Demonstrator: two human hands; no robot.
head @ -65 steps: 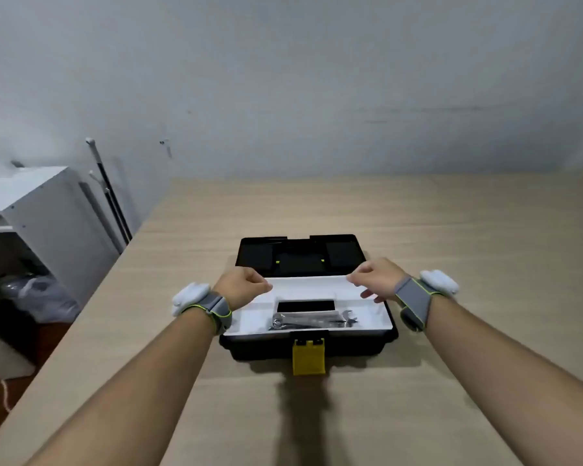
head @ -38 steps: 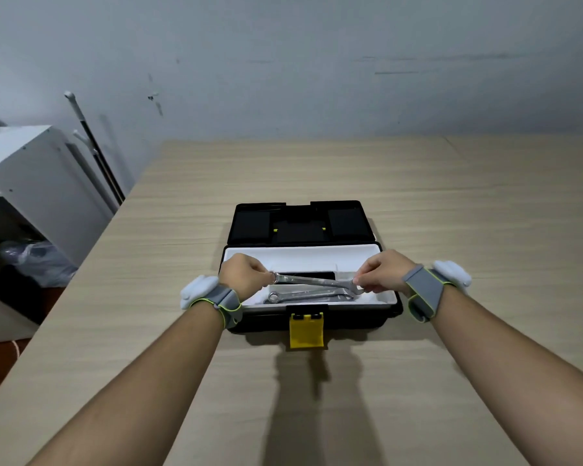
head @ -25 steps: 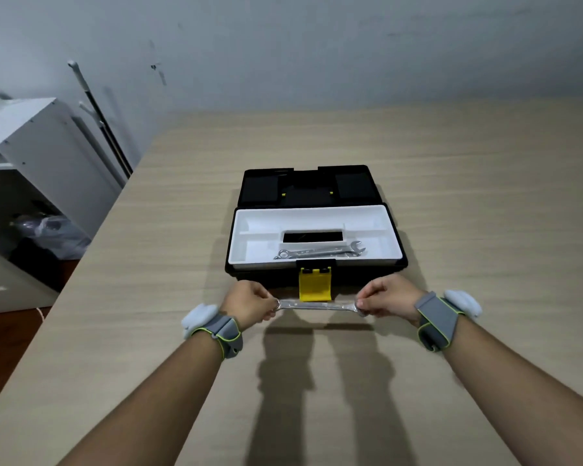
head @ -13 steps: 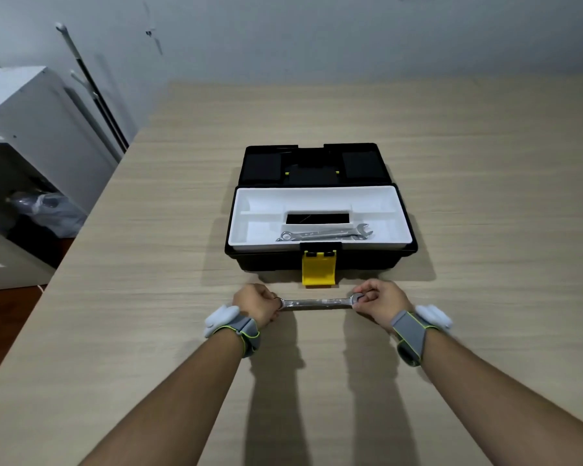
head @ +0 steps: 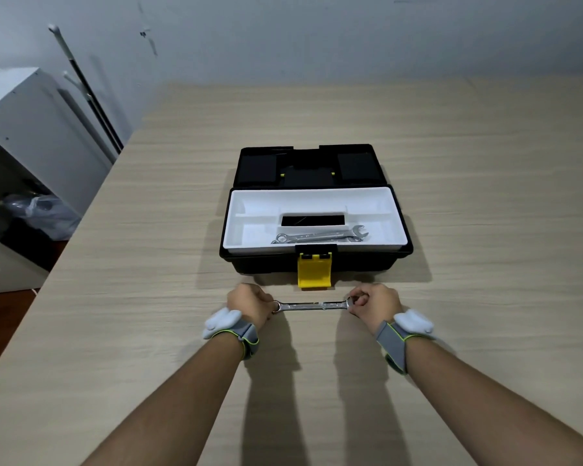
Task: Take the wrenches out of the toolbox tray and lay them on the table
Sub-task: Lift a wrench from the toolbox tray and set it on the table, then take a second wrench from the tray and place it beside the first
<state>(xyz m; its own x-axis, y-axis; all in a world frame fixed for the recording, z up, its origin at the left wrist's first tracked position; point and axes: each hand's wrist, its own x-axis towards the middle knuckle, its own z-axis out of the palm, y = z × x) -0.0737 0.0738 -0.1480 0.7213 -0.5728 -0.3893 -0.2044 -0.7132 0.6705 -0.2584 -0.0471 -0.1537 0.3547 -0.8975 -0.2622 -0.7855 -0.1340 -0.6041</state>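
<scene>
My two forearms enter from 6 o'clock, each with a grey wrist strap, and meet a single wrench (head: 312,305) that lies crosswise just in front of me on the worktop (head: 485,196). My left hand (head: 249,304) closes on the ring end at 9 o'clock of the tool; my right hand (head: 372,302) pinches the open end at 3 o'clock. The fingers (head: 360,299) of both hands are curled narrow around the wrench ends, holding it. I judge that the two-ended grip keeps the long bar level and square to the box as it goes down; whether the wrench already touches the worktop or sits just above it I cannot tell, though its shadow is tight beneath it.

At 12 o'clock of the wrench, just beyond it, hangs the yellow latch (head: 314,271) of the black toolbox (head: 270,262), dropped forward because the box is open. The white tray (head: 249,210) sits in the box, and the remaining wrenches (head: 320,235) lie overlapped along its near wall, apparently two or more, ring ends toward 9 o'clock. The task is thus partly done. The lid (head: 308,164) lies folded back at the far side.

Beyond the worktop's left edge, at 10 o'clock, stand a white cabinet (head: 21,105) and leaning rods (head: 85,85) against the wall.
</scene>
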